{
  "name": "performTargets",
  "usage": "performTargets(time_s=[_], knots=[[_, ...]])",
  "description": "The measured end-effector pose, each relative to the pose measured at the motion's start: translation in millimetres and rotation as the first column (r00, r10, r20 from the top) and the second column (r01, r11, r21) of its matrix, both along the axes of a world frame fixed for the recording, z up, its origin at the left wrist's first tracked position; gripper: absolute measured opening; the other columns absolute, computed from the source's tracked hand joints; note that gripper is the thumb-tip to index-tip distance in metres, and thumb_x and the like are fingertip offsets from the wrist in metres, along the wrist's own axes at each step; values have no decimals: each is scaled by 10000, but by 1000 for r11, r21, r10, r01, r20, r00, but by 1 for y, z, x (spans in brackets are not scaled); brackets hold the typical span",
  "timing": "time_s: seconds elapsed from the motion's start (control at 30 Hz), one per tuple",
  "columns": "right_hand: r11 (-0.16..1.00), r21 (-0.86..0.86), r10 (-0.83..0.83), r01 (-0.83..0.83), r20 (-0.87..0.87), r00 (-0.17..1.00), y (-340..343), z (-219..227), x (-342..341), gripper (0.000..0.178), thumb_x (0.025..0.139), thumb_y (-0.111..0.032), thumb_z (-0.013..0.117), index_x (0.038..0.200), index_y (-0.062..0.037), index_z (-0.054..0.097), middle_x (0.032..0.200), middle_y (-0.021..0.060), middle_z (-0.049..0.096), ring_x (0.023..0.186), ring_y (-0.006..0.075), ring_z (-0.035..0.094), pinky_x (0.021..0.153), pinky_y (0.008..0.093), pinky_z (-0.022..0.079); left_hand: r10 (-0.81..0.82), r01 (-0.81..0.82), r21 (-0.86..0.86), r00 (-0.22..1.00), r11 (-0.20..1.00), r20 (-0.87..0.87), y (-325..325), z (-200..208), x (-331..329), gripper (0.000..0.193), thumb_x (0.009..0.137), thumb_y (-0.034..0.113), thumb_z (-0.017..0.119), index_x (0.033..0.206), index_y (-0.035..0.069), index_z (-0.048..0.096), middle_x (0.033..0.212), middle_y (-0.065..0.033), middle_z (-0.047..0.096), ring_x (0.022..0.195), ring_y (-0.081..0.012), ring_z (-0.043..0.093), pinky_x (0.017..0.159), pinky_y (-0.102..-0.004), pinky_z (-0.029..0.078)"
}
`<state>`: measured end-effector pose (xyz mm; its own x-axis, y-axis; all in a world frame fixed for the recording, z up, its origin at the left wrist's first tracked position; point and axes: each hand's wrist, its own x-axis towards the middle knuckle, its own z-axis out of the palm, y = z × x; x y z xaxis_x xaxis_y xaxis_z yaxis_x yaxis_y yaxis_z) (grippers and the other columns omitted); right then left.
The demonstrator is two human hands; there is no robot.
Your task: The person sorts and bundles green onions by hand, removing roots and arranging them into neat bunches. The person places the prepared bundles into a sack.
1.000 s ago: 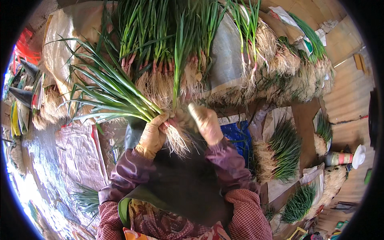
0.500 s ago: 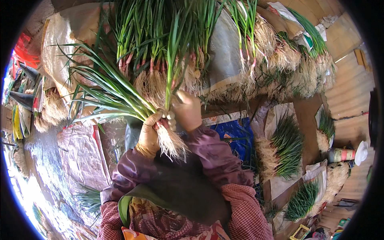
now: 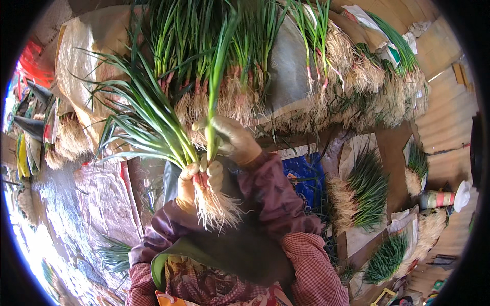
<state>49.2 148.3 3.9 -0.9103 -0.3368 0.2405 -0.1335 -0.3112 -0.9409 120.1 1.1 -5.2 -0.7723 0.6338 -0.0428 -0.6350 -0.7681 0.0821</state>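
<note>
My left hand (image 3: pixel 196 182), in a pale glove, is closed round the lower stems of a bunch of green garlic (image 3: pixel 163 122). The bunch's long leaves fan out to the upper left, and its whitish roots (image 3: pixel 217 208) hang below my fist. A single stalk of green garlic (image 3: pixel 216 76) stands nearly upright, its base against the bunch at my left fingers. My right hand (image 3: pixel 232 140), gloved as well, has its fingers curled round this stalk just above my left hand. Some of the right fingers are hidden behind it.
A row of green garlic with roots (image 3: pixel 240 97) lies on sheeting ahead. More bundles (image 3: pixel 365 188) lie on sacks to the right, near a blue sheet (image 3: pixel 303 176). A pale sack (image 3: pixel 107 191) is spread on the left. A white-rimmed, striped container (image 3: pixel 439 198) lies far right.
My left hand and the bunch have come slightly lower, toward me. The upright stalk's base now joins the bunch in my left fingers, and my right fingers have shifted round the stalk.
</note>
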Motion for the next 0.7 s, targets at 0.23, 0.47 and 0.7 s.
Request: performTargets(time_s=[0.23,0.47,0.7], knots=[[942,233,-277,241,138,951,-19,-9,14,110,803,-92,654,868,-3,641,738,0,595,665,48,507,580,207,421,94,-83,-202,995,976,45,-5,-15,0,138,841,211,540,842,82,491,784,-42,480,644,-157,458,568,-287,409],[855,242,-473,459,1,881,-26,-36,6,143,815,-79,638,914,24,631,748,-1,604,677,40,495,574,196,415,132,-126,-47,979,991,154,1,-10,-12,178,880,176,495,771,60,414,649,11,376,519,-80,347,468,-214,330],[869,-12,-489,494,127,863,-42,-45,-8,162,818,-53,630,960,24,636,772,-17,599,655,44,497,550,178,405,160,-165,47,983,985,90,-2,-13,-18,199,901,185,476,752,73,408,637,1,375,504,-76,340,462,-214,318]])
